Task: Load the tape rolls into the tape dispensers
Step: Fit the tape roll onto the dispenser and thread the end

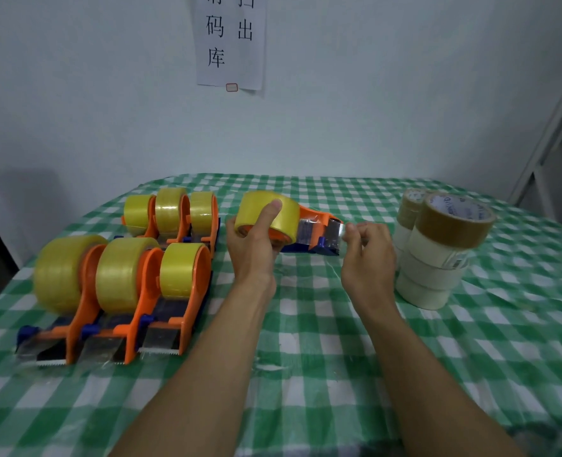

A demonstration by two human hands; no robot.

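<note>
Left hand (251,240) grips the light, rigid yellow tape roll (268,214) on its dispenser (316,235); beside it, right hand (367,249) pinches the flimsy, sticky tape end (340,229).

It looked like a small stockroom or packing room. A white paper notice (230,41) on the plain pale wall (372,94) spoke, in large black Chinese characters, of stock going out. A white metal shelving frame (552,133) stood at the right. The desk (339,357), under green-and-white checked cloth, carried rows of orange plastic tape dispensers (121,285) and stacked brown and cream tape rolls (438,258).
</note>
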